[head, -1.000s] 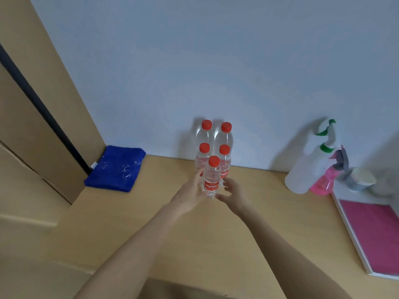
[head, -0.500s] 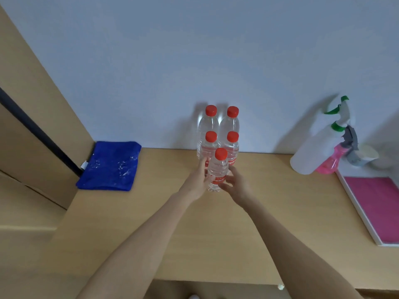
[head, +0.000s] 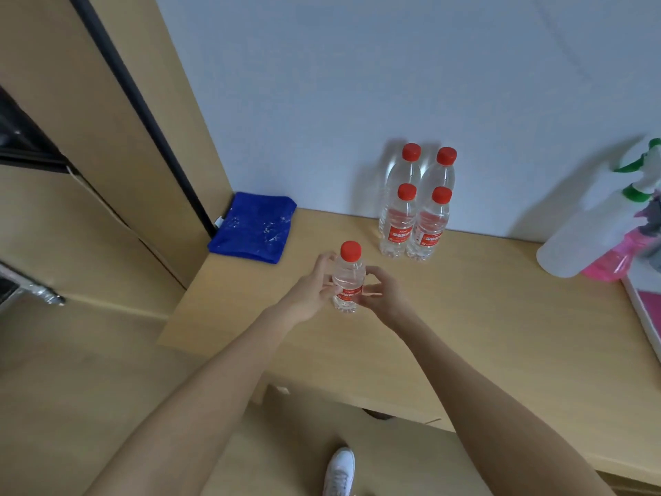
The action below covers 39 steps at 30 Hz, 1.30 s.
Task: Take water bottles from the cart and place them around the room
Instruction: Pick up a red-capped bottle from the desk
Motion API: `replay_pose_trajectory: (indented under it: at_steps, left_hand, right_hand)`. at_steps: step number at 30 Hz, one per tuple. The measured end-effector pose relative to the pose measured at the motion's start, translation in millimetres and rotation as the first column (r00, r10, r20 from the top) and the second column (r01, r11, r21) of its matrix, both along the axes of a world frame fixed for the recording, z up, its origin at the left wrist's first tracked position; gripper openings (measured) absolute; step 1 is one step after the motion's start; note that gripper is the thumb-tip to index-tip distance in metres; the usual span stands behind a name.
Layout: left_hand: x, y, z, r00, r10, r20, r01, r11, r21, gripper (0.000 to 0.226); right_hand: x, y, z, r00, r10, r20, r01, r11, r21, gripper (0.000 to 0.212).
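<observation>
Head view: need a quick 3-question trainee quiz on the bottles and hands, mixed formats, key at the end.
1. How many water bottles stand grouped against the wall?
2. True or false: only one of the hands touches the front bottle.
3. What lies left of the bottle group? A) blue cloth B) spray bottle C) pink tray

Key
1. Four, in two rows of two.
2. False: the left hand and the right hand both grip it, one on each side.
3. A, the blue cloth; the spray bottle lies to the right.
</observation>
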<state>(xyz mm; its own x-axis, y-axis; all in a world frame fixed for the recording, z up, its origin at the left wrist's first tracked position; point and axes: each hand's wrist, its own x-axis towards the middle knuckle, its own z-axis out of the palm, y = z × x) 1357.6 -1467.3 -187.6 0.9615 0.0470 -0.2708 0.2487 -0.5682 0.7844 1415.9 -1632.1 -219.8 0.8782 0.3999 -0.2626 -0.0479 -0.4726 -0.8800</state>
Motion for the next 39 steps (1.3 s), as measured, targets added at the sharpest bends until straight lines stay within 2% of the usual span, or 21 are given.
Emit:
replay_pose_trajectory:
  at_steps: [7,14,26,39]
  left_hand:
    - [-55.1,28.9,-0.6,0.994,0.108,-0.01,-0.108,0.994,-0.029,0.059]
    - [-80.0,44.6,-1.9,0.987,0.161,0.002,-0.16,0.985,-0.059,0.061]
    - [-88.2,44.7,-2.5,0.984,0.176,0.004,-0.176,0.982,-0.068,0.05]
    - [-74.6,43.9,-5.7,0.975,0.221,0.012,-0.219,0.971,-0.093,0.05]
  right_hand:
    - [-39.1,33.1,7.3,0.992,0.123,0.03,-0.122,0.992,-0.016,0.049]
    - [-61.7,51.8,3.8,0.989,0.14,0.05,-0.14,0.99,-0.015,0.046]
    - [-72.9,55.8,6.9,0.989,0.132,0.064,-0.129,0.991,-0.041,0.044]
    - [-62.8,59.5,4.7,0.992,0.111,0.065,-0.11,0.994,-0.028,0.04]
